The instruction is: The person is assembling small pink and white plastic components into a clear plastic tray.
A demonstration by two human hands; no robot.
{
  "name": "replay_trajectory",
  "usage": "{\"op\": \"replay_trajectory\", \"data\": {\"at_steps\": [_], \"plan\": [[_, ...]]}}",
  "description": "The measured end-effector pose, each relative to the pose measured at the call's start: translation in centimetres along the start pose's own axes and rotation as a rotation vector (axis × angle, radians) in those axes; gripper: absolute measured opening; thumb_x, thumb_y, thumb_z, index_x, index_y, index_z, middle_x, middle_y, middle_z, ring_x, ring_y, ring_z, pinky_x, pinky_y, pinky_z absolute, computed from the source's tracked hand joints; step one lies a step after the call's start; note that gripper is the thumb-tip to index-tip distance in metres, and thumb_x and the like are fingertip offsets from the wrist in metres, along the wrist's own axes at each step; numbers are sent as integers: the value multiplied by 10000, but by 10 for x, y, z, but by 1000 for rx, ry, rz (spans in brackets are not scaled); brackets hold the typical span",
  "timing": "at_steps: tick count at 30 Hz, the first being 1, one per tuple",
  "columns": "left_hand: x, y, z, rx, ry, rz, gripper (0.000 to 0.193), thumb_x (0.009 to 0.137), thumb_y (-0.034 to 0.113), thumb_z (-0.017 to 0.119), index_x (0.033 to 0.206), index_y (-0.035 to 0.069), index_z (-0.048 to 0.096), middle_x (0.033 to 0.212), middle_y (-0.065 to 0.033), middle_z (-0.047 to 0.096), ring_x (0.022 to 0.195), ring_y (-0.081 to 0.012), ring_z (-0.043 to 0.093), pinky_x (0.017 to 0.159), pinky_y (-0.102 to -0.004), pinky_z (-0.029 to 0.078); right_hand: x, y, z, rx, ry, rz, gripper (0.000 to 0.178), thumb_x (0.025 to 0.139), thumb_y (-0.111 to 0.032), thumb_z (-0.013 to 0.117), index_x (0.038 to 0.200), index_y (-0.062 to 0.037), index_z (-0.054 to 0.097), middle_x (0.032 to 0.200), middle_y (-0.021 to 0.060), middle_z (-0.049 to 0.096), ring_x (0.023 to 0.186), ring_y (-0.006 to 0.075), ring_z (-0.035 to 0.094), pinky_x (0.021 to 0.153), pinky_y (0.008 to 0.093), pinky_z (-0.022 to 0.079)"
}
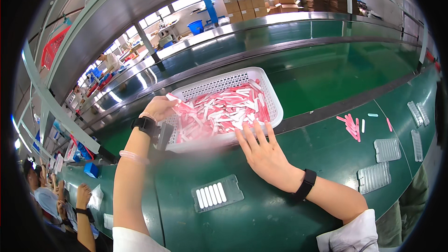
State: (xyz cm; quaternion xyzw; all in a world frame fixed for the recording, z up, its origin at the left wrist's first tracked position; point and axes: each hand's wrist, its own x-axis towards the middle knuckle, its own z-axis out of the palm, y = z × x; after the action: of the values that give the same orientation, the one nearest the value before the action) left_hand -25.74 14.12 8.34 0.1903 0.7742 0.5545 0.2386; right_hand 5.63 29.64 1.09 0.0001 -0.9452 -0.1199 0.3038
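Note:
A white perforated plastic basket (277,105), heaped with small flat pink-and-white sticks (233,107), sits in front of me. At its left side my left hand (161,107) is closed on pink-and-white sticks, above a blurred part of the heap. The fingertips are partly hidden, so how many it holds is unclear. My right hand (266,158) lies open, fingers spread, with its fingertips at the basket's near rim. Nearer me, a clear plastic tray (236,195) lies on the green table; several white sticks (211,196) lie side by side in it.
Loose pink sticks (352,127) lie to the right, near clear ribbed trays (374,177). Beyond the basket runs a green conveyor belt (336,74) with a metal edge. A metal frame (60,102) rises at left. Another person's hand (84,196) shows at lower left.

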Motion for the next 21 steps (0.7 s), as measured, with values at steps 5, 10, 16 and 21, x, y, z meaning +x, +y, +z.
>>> {"op": "replay_trajectory", "data": {"at_steps": [5,10,16,21], "plan": [[1,-1,-1,-109,-97,119,205,807,36,567,940,-117,532,893,-126,578,828,-201,578,742,-297,477,11,7,-14,452,19,80,633,720,-186,643,1238,11,338,1226,193,381,1155,358,356,971,450,280],[-15,7,41,-323,-68,47,188,806,11,551,964,-89,526,903,-126,574,813,-202,581,716,-304,492,15,6,-17,603,85,132,588,736,-137,619,1226,14,332,1221,191,373,1150,364,351,954,412,318],[-42,25,69,-275,-122,99,235,838,18,515,1036,-102,478,1012,-166,554,925,-216,563,853,-326,467,19,0,-22,897,192,217,607,758,-136,604,1248,16,279,1234,213,341,1159,384,333,956,405,319],[-70,41,115,-177,-382,186,253,851,46,508,1072,-71,471,1031,-135,548,949,-192,549,865,-311,454,26,3,-18,1574,317,597,582,873,-240,493,1298,19,192,1326,175,255,1232,270,279,991,361,279]]}}
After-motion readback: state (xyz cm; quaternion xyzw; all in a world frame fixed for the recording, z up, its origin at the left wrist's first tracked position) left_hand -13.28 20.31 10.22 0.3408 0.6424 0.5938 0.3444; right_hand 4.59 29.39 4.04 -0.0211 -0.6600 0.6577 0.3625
